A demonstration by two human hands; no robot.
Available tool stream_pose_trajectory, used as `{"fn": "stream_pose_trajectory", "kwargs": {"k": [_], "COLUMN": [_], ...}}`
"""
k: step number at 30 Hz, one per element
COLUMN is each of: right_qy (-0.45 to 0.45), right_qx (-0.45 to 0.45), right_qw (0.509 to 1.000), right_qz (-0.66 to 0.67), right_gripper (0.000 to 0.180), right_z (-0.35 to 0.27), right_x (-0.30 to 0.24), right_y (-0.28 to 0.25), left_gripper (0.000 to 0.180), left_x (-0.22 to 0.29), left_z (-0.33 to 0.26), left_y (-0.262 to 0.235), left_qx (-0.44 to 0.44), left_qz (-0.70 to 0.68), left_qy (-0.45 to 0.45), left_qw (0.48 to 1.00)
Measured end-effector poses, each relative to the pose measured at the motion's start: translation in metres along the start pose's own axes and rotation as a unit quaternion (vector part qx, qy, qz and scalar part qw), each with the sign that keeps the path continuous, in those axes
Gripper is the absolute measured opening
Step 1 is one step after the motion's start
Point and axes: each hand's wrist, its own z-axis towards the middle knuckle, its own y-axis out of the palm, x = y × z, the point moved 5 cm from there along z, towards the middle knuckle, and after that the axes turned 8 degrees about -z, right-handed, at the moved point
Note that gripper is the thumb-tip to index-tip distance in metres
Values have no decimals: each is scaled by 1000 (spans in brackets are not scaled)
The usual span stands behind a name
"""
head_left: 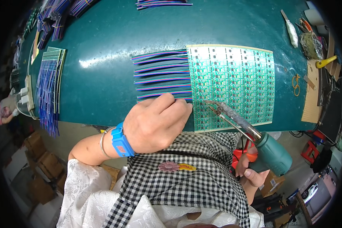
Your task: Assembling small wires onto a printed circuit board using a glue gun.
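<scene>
A green circuit board panel (250, 85), covered in rows of small parts, lies on the table in front of me. Several flat strips of coloured wires (161, 71) stretch leftward from its left edge. My left hand (155, 123), with a blue strap on the wrist, is closed in a pinch at the lowest wire strip, right beside the board edge; the fingers partly hide that strip. Gripped in my right hand (254, 178) is a green soldering gun (276, 154). Its dark tip and thin feed tube reach over the board, just right of my left fingertips.
On the left lies another board with wires hanging over the table edge (49, 91). Bundles of wire (57, 17) are piled at the far left, near a power strip (28, 97). Tools (309, 41) and a yellow-handled tool (326, 62) sit at the right, by rubber bands (295, 85).
</scene>
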Motion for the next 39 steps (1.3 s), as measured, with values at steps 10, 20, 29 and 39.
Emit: {"fn": "stream_pose_trajectory", "kwargs": {"k": [10, 20, 29, 39], "right_qy": [-15, 58, -47, -122], "right_qx": [12, 65, -2, -95], "right_qw": [993, 996, 999, 987], "right_qz": [-113, -37, 20, 35], "right_gripper": [49, 60, 64, 66], "right_z": [0, -1, 10, 23], "right_x": [17, -4, -9, -8], "right_y": [-2, 7, -6, -9], "left_gripper": [41, 41, 34, 12], "left_x": [-1, 0, -1, -135], "left_z": [-1, 1, 9, 85], "left_y": [-1, 0, -30, -49], "left_qx": [-2, 2, -54, 115], "left_qz": [17, 14, -46, 122], "left_qy": [15, 16, -81, -80], "left_qw": [1000, 1000, 994, 983]}}
